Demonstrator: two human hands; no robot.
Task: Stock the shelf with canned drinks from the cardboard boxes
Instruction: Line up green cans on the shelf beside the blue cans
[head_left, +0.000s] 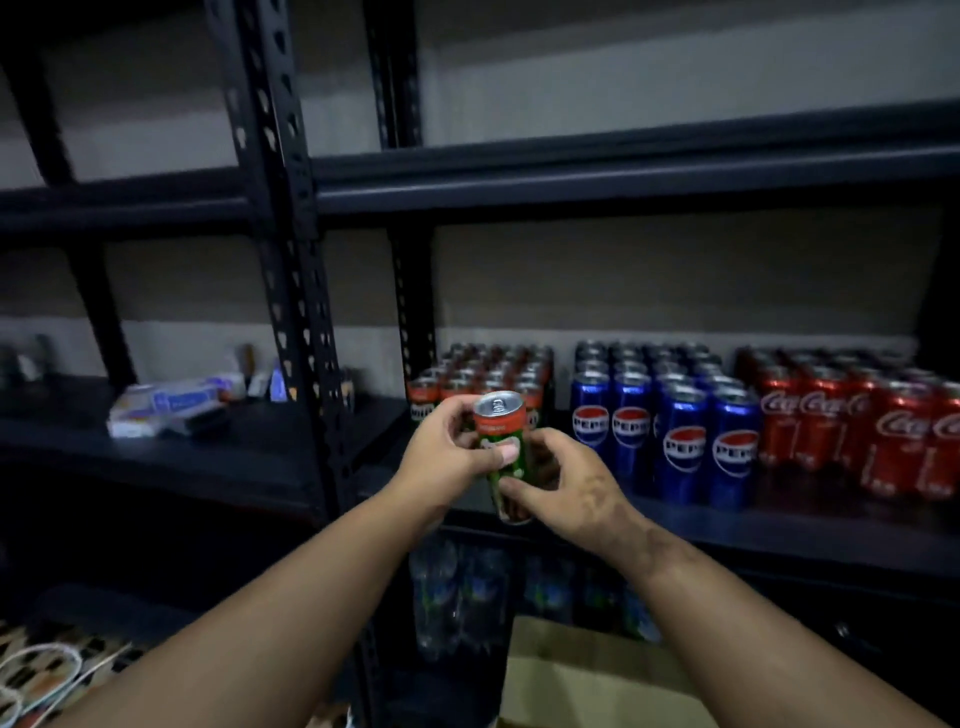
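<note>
Both hands hold one slim green can with a red top band (500, 415), upright in front of the black shelf (810, 530). My left hand (448, 453) grips its upper half, thumb across the label. My right hand (566, 483) pinches its lower half from the right. Just behind the can stands a block of matching green-and-red cans (488, 371). To their right are rows of blue Pepsi cans (675, 421) and red Coca-Cola cans (852, 421). An open cardboard box (587, 675) lies below, between my forearms.
A black perforated upright (291, 249) splits the rack. The left shelf bay holds a white and blue packet (171, 405) and small items. Wrapped bottles (457, 592) stand on the lower shelf. A higher shelf board (623, 171) spans above the cans. A patterned surface (47, 670) shows bottom left.
</note>
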